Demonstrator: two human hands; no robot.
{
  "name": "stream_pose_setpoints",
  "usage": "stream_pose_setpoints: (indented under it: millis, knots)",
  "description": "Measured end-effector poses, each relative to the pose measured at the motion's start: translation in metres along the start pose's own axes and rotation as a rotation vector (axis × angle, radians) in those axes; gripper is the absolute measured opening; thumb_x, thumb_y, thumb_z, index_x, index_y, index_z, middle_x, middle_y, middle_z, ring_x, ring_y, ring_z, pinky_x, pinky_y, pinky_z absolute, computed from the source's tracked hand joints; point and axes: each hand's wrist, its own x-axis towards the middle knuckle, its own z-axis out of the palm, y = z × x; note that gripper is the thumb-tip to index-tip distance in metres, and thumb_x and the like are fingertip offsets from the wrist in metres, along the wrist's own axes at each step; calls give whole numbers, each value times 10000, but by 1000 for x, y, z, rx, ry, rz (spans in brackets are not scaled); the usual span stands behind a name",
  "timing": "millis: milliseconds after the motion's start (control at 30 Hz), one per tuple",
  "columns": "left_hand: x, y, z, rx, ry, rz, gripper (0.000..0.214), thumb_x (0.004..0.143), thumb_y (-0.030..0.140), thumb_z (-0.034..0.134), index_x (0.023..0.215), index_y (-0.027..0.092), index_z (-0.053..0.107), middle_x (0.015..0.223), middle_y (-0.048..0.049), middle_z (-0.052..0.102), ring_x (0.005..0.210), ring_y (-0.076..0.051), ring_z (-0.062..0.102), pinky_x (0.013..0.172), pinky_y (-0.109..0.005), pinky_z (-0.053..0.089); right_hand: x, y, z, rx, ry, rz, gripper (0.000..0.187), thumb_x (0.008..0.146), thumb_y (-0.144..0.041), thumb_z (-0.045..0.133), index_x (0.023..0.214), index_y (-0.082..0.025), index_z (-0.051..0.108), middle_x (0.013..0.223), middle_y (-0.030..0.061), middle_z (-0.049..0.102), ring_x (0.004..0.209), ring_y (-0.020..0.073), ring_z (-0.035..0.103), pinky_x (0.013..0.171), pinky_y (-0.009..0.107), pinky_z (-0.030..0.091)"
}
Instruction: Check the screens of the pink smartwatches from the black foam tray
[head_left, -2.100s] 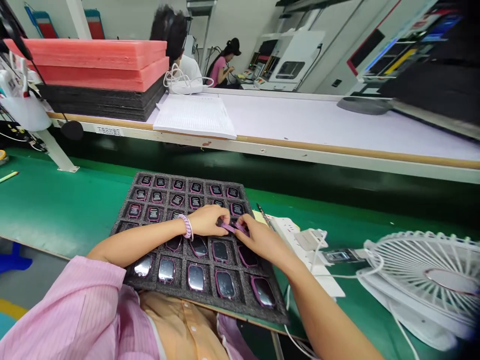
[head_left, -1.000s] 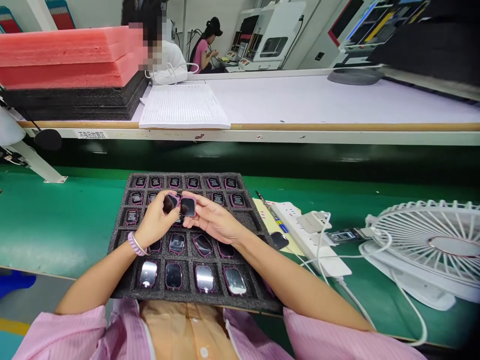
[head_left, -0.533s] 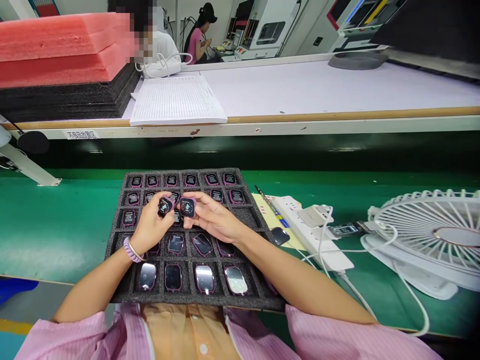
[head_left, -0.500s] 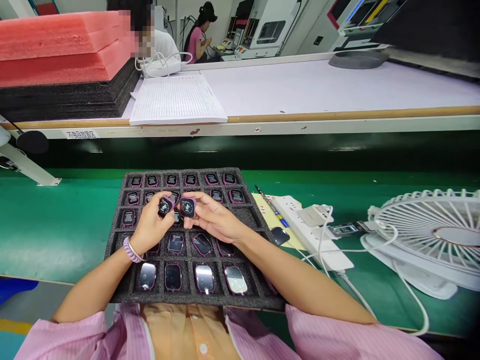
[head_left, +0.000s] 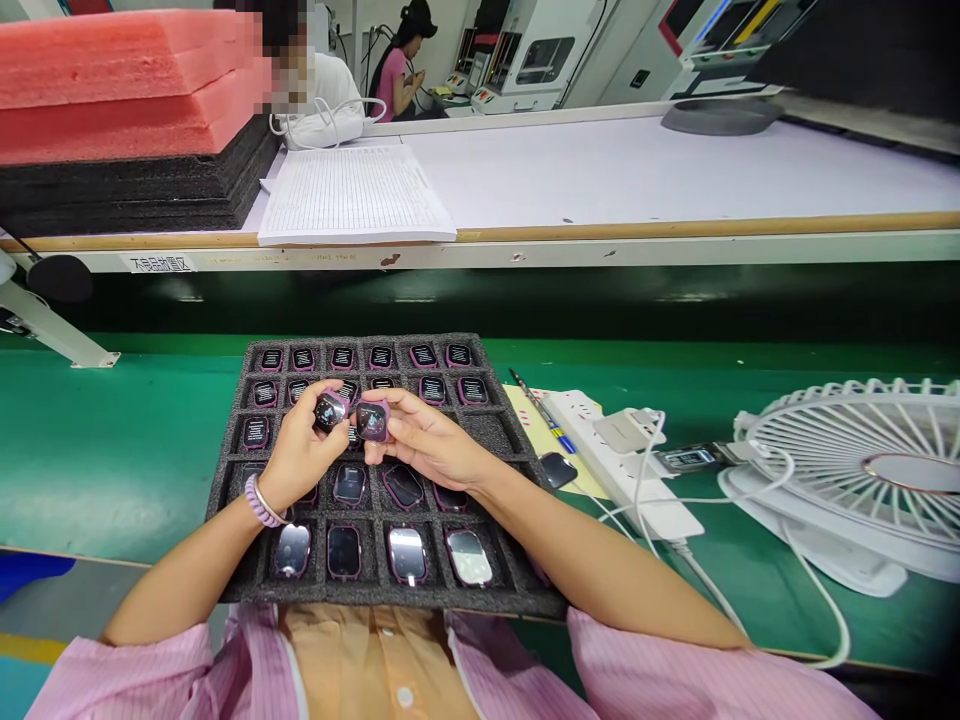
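Between the fingers of my left hand (head_left: 296, 447) is a smartwatch body (head_left: 330, 410) with a purplish case and its screen facing me. My right hand (head_left: 427, 437) pinches a second smartwatch body (head_left: 373, 421) close beside the first. Both are raised over a dark grey foam tray (head_left: 480, 595) divided into compartments. More watch bodies lie in it: those in the far rows show lit text, while the nearer ones, such as a dark-screened one (head_left: 344, 552), look blank. My hands and forearms hide part of the middle rows.
Right of the tray are a pen (head_left: 551, 420) on yellow paper, another watch body (head_left: 559, 470), a white power strip (head_left: 622, 465) with cables, and a white fan (head_left: 862, 470). Beyond, a raised shelf holds red and black foam sheets (head_left: 112, 90) and a paper stack (head_left: 352, 200). Two people sit behind.
The watch bodies in both hands have tilted slightly, with changed reflections on their screens. Both hands stay over the same part of the tray. The whole view has shifted a little.
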Motion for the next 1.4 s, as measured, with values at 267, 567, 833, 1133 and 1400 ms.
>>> stream_pose_setpoints:
  millis: [267, 567, 833, 1133, 1400]
  knots:
    - [-1, 0, 1, 1, 4, 40, 473, 804, 263, 610, 1267, 165, 604, 951, -21, 689, 509, -73, 429, 476, -205, 387, -2, -1, 1, -47, 34, 32, 534, 950, -505, 856, 1313, -228, 580, 950, 7, 713, 834, 166, 722, 862, 319, 562]
    - [-2, 1, 2, -27, -12, 73, 461, 800, 249, 596, 1251, 152, 606, 910, -23, 685, 538, -92, 490, 499, -216, 416, -2, -1, -1, -67, 36, 27, 539, 947, -520, 856, 1312, -234, 582, 943, 0, 710, 833, 159, 715, 866, 312, 559]
    - [-4, 4, 1, -26, -23, 23, 467, 815, 282, 619, 1269, 171, 602, 935, -25, 697, 558, -98, 496, 509, -217, 407, -3, -1, 0, -54, 31, 28, 515, 958, -505, 850, 1314, -238, 591, 918, -2, 721, 839, 158, 724, 868, 303, 565]
    - [-3, 6, 1, 4, -24, 16, 493, 819, 301, 613, 1291, 160, 607, 937, -32, 697, 543, -98, 472, 512, -225, 410, -2, -1, -1, -30, 5, 10, 462, 990, -464, 829, 1321, -244, 592, 930, 5, 735, 860, 151, 733, 879, 282, 561]
    - [-2, 4, 2, 12, -39, 35, 476, 836, 305, 601, 1291, 167, 607, 994, -48, 695, 601, -117, 518, 551, -236, 442, -3, -1, -2, -76, 54, 31, 549, 945, -522, 855, 1331, -234, 591, 944, 8, 704, 847, 174, 718, 891, 334, 565]
